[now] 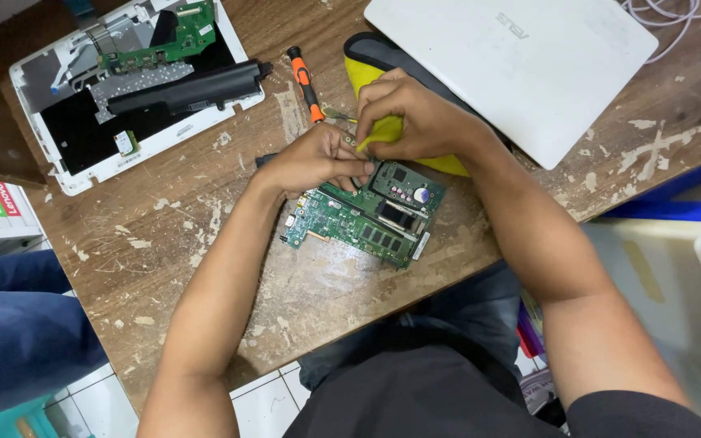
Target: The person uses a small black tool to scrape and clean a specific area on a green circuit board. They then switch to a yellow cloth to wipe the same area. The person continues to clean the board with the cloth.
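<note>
A green laptop circuit board (350,223) lies on the worn wooden table (172,243) in front of me. My left hand (314,161) rests on the board's far left edge, fingers curled and pressing on it. My right hand (411,113) is bent over the board's top edge, fingertips pinched on something small that I cannot make out. Both hands touch each other above the board. An orange-and-black screwdriver (303,81) lies just behind my left hand.
An opened white laptop base (75,162) with a black battery bar (188,88) sits at the far left. A closed white laptop (513,65) lies at the far right on a yellow-and-black sleeve (371,65). White cables (659,12) trail at the top right.
</note>
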